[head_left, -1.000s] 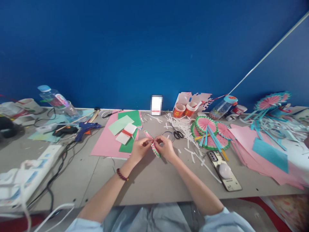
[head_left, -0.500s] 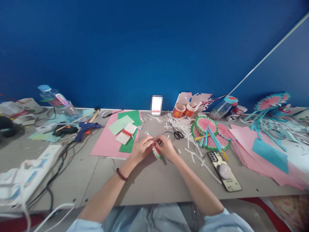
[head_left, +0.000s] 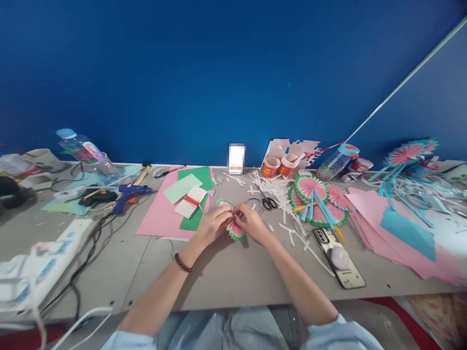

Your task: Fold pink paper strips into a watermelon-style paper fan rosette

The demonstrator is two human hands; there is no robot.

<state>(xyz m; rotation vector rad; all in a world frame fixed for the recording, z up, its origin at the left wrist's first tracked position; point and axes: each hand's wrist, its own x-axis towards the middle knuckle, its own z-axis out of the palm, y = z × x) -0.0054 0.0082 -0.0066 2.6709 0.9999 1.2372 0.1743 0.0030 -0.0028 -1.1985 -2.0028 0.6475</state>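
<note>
My left hand (head_left: 212, 224) and my right hand (head_left: 251, 222) meet over the grey table (head_left: 226, 272), both pinching a small pleated paper fan (head_left: 233, 227), pink with a green rim. The fan spreads out above and below my fingertips. A red bead bracelet (head_left: 182, 263) sits on my left wrist. Just left of my hands lie a pink sheet (head_left: 160, 214) and green and white paper pieces (head_left: 189, 194). Black-handled scissors (head_left: 269, 201) lie just beyond my right hand among white paper strips.
Finished watermelon fans (head_left: 315, 199) and pink and blue sheets (head_left: 401, 228) fill the right. A phone (head_left: 339, 257) lies near the front right. Orange cups (head_left: 279, 166) stand at the back. A glue gun (head_left: 127, 194), bottle (head_left: 83, 148), cables and power strip (head_left: 40, 267) crowd the left.
The pleated strip between my fingers has opened from a narrow folded band into a wider fan. My hands stayed in the same spot.
</note>
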